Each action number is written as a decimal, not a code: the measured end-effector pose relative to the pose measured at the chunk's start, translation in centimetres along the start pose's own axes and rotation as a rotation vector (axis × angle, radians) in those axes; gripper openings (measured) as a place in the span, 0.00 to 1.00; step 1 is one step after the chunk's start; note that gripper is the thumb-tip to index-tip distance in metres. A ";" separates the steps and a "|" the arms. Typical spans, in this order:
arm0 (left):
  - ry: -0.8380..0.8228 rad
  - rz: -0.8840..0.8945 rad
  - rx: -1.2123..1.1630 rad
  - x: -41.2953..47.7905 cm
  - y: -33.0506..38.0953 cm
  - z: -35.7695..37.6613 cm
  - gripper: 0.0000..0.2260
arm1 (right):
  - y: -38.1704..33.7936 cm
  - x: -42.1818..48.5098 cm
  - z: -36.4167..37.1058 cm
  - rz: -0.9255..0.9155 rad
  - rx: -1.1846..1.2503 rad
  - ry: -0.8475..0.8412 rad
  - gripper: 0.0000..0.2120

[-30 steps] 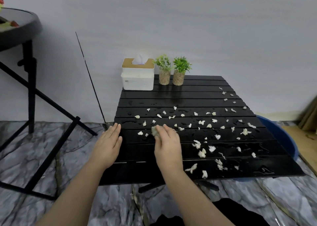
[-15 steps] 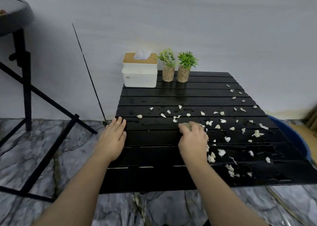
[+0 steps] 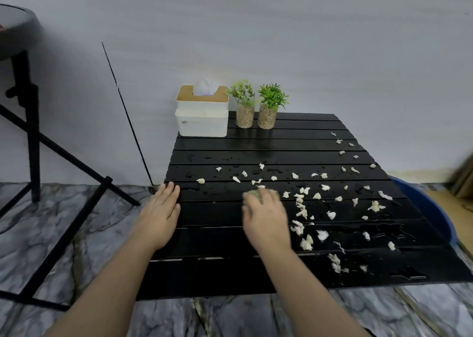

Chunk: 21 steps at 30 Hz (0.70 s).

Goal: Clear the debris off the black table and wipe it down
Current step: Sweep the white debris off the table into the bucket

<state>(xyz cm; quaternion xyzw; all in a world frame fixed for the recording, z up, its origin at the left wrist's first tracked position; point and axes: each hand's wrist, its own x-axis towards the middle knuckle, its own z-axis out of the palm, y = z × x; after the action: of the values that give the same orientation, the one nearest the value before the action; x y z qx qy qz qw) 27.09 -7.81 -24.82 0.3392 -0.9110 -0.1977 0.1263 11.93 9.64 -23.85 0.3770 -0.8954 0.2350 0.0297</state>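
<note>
The black slatted table [image 3: 256,139] is wet and strewn with several small white scraps [image 3: 302,208], mostly over its middle and right half. My right hand [image 3: 266,216] lies palm down near the table's middle and presses a pale crumpled wad [image 3: 253,192] under its fingertips. The hand is slightly blurred. A line of scraps lies bunched just to its right. My left hand [image 3: 160,213] rests flat on the table's left edge, fingers together and holding nothing.
A white tissue box [image 3: 202,113] with a wooden lid and two small potted plants [image 3: 256,106] stand at the table's back left. A blue basin [image 3: 425,208] sits on the floor beyond the right edge. A black stand [image 3: 33,142] rises at the left.
My right hand slid right across the table with the wad, pushing scraps into a bunch, then came back a little to the left. My left hand stayed on the left edge.
</note>
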 end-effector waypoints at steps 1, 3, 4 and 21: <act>-0.007 -0.004 -0.004 0.0 0.0 0.0 0.22 | 1.0 0.1 -0.6 0.029 0.053 0.035 0.14; 0.014 -0.014 -0.035 0.6 -0.1 -0.1 0.22 | 1.3 0.3 -1.2 0.067 0.212 0.133 0.12; 0.037 -0.018 -0.047 1.2 -0.1 -0.2 0.22 | 0.6 0.6 -1.1 0.066 0.299 0.183 0.12; -0.003 0.002 0.023 5.0 -0.7 0.5 0.21 | -3.5 8.7 3.6 -0.001 -0.049 -0.009 0.17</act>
<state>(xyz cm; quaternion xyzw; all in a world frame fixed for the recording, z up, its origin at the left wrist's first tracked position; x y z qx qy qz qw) 23.65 -11.50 -25.13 0.3396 -0.9136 -0.1878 0.1214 8.59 0.15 -23.61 0.3776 -0.9008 0.2113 0.0351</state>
